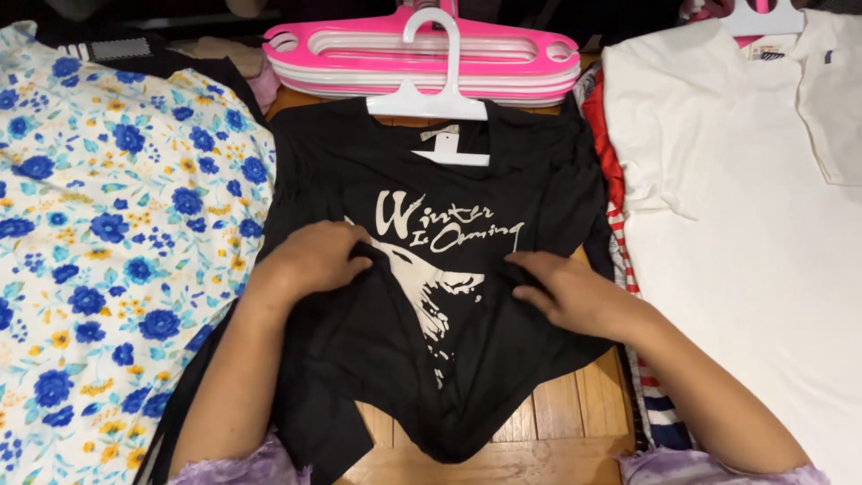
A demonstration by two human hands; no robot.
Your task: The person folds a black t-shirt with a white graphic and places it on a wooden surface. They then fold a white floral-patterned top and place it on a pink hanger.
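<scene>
A black T-shirt [503, 180] with a white print lies front-up in the middle of a wooden surface, a white hanger [431, 94] still in its neck. My left hand [310, 259] presses on the shirt's left side and bunches a fold of cloth under its fingers. My right hand [575, 292] lies on the shirt's right side, fingers curled into the fabric. The shirt's lower part is rumpled and hangs toward me.
A white garment with blue and yellow flowers [99, 251] covers the left. A white collared shirt [754, 233] lies on the right over a red-and-white striped piece [628, 242]. A stack of pink and white hangers [422, 58] sits behind. Bare wood [557, 422] shows near me.
</scene>
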